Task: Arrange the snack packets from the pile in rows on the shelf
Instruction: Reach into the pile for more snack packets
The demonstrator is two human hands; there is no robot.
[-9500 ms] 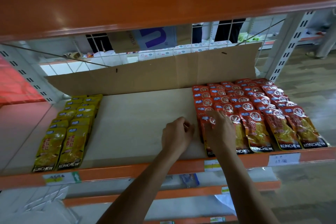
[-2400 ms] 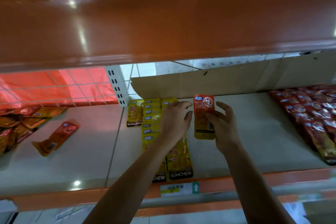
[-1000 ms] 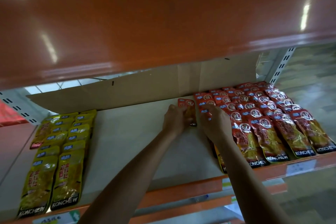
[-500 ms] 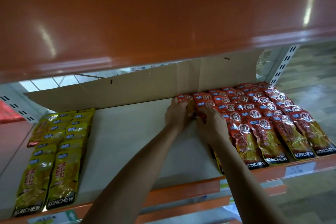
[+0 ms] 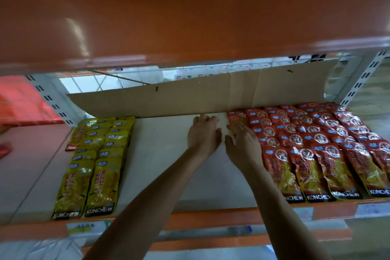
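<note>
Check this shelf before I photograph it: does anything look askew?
Yes. One packet juts out tilted at the left edge of the yellow rows, breaking their line. The red rows look even.

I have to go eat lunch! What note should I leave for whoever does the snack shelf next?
Left hand: open, empty, over the bare shelf near the cardboard backing.
Right hand: open, empty, beside the red packets.
Done: red packets fill several rows on the right. Yellow packets lie in two rows on the left. A lone red packet at the back seems to start a new row.
Left: bring more from the pile, which is not plainly in view, and fill that row towards the front.
</note>
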